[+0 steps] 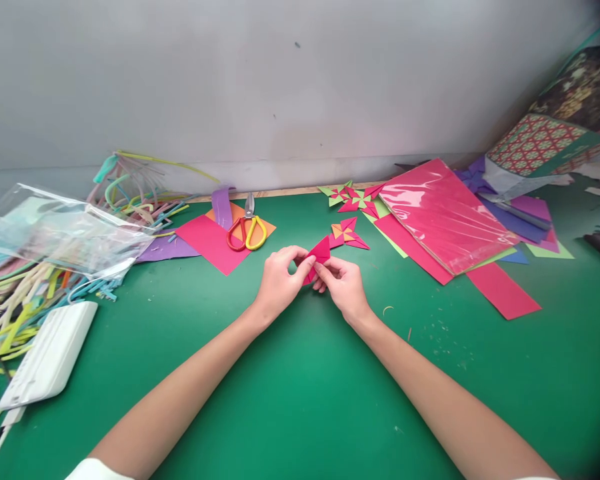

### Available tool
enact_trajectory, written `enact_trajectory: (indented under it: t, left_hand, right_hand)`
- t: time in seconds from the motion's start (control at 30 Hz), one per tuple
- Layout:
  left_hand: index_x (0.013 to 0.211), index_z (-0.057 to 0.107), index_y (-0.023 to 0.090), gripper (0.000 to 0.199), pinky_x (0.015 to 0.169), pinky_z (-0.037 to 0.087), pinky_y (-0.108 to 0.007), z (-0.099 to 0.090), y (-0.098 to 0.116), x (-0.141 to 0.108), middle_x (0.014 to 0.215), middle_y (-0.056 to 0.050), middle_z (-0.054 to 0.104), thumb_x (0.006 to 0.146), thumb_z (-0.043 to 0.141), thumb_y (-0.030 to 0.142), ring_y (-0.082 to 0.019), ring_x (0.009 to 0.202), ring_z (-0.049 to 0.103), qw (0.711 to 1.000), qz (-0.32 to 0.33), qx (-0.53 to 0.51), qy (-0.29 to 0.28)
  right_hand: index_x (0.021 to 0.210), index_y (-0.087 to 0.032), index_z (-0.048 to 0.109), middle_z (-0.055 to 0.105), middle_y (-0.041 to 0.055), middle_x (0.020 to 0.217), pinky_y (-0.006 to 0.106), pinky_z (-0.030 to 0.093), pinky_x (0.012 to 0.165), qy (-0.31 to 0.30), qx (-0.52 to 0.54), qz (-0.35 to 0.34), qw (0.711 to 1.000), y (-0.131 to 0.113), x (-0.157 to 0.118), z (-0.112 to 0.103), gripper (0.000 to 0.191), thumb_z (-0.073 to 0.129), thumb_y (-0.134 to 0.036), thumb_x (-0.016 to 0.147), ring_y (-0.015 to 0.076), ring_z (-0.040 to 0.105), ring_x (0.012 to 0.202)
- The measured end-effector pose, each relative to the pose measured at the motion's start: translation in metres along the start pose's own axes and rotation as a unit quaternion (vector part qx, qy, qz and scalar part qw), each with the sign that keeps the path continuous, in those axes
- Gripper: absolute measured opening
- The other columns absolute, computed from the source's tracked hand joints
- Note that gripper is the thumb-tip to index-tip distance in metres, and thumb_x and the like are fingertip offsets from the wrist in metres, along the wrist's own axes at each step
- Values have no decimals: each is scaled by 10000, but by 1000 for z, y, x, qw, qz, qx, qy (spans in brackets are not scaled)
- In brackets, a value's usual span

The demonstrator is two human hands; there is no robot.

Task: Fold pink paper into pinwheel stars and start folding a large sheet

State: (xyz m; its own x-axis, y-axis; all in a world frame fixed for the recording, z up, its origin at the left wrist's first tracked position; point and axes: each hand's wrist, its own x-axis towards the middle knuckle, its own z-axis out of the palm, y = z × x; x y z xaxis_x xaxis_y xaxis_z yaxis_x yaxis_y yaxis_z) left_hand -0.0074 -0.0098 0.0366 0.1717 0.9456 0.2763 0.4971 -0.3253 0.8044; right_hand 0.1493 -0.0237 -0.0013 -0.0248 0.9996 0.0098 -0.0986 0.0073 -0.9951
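Note:
A small folded red paper (321, 249) is held up between both hands over the middle of the table. My left hand (283, 279) pinches its left side between thumb and fingers. My right hand (344, 285) grips its lower right part, the thumb close to the left thumb. Fingers hide much of the paper's lower half. Just behind the hands lies a red and orange folded paper star (345, 233). Farther back rest several red and green folded stars (359, 199). Scissors (249, 227) with one red and one yellow handle lie to the left on red and orange sheets.
On the green table (290, 407), a pack of red paper (445, 217) covers coloured sheets at right. A patterned bag (535, 143) stands behind it. At left are a clear plastic sleeve (80, 230), heaped pipe cleaners (23, 307) and a white power bank (53, 353) with a cable.

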Motion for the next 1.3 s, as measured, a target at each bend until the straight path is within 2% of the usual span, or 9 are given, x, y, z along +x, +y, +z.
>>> enact_trajectory:
  t: [0.1, 0.2, 0.43, 0.57, 0.67, 0.77, 1.0, 1.13, 1.3]
  left_hand:
    - [843, 689, 203, 229, 809, 445, -314, -1, -1, 2, 878, -26, 749, 995, 589, 344, -193, 853, 656, 999, 17, 42, -19]
    - [839, 703, 207, 241, 809, 447, -318, -2, -3, 3, 864, -21, 755, 994, 586, 348, -191, 825, 657, 998, 12, 35, -46]
    - [854, 717, 201, 220, 797, 463, -301, -2, -4, 5, 859, -13, 757, 972, 592, 339, -181, 808, 653, 998, -10, -9, -61]
    - [838, 706, 199, 235, 791, 466, -296, -1, -1, 5, 838, -9, 749, 969, 590, 355, -177, 796, 644, 999, -19, -25, -42]
    - [807, 697, 197, 242, 787, 469, -291, -2, 0, 4, 812, -3, 736, 968, 587, 340, -168, 782, 632, 999, -21, -28, -27]
    - [812, 710, 199, 231, 789, 479, -291, -2, -2, 5, 810, -4, 738, 960, 595, 333, -169, 779, 633, 999, -24, -24, -22]
    - [816, 712, 198, 217, 770, 463, -289, -1, -7, 6, 809, 0, 736, 950, 614, 336, -168, 783, 626, 999, -35, -26, -6]
    - [821, 707, 194, 232, 749, 446, -291, -1, -7, 6, 805, -2, 724, 960, 606, 349, -165, 778, 617, 998, -46, -53, 2]
    - [803, 652, 191, 268, 697, 442, -274, 0, -12, 8, 761, 7, 653, 940, 645, 421, -148, 715, 556, 993, -67, -96, 29]
  right_hand:
    - [833, -206, 698, 642, -7, 666, 263, 494, 510, 14, 3, -18, 1000, -1, -1, -1, 306, 738, -501, 903, 147, 603, 569]
    - [916, -210, 717, 643, -9, 713, 258, 485, 504, 35, 10, -26, 999, -1, -1, -2, 269, 740, -477, 904, 141, 580, 580]
    - [804, -210, 656, 609, -15, 606, 252, 469, 519, 29, 36, -9, 999, 0, 2, -3, 376, 649, -554, 956, 134, 563, 534]
    - [776, -216, 626, 616, -6, 597, 257, 462, 495, 16, 23, -1, 1000, -1, 2, -3, 450, 585, -616, 978, 140, 570, 513]
    - [744, -212, 627, 642, 6, 590, 256, 438, 462, -12, -38, -6, 999, -2, 0, -2, 444, 625, -598, 964, 141, 578, 493]
    - [718, -217, 611, 668, 15, 606, 260, 458, 466, -13, -55, -13, 998, -2, -1, 1, 428, 668, -579, 939, 148, 601, 510]
    - [805, -219, 605, 698, 9, 668, 281, 548, 519, -31, -22, 14, 999, 3, -1, 1, 338, 785, -502, 845, 181, 689, 587]
    - [846, -230, 580, 735, 16, 761, 309, 610, 623, -45, 8, 29, 999, 1, -1, 3, 348, 839, -457, 790, 207, 740, 712]
    - [946, -248, 590, 692, -21, 797, 310, 600, 717, -3, 59, -7, 998, -2, 3, -1, 286, 795, -406, 827, 167, 690, 717]
